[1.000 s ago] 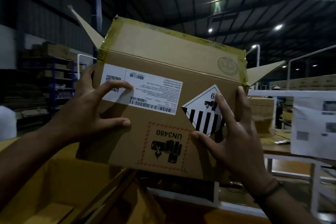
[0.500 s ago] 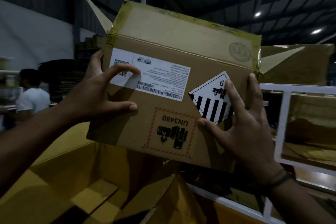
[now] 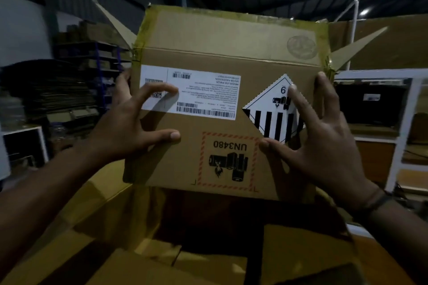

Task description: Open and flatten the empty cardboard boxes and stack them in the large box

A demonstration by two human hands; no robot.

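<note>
Cardboard, taped and still box-shaped: the labelled shipping box (image 3: 222, 104) is pressed between the left hand (image 3: 129, 127) and right hand (image 3: 317, 146), fingers spread, flaps splayed beyond them. Below the hands waits the large box (image 3: 76, 220), flattened pieces (image 3: 203, 264) already inside. Flattening remains, I'd judge.

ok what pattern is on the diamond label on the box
White above, black vertical stripes on the half below, on the diamond label of the cardboard box; head view shows it.
</note>
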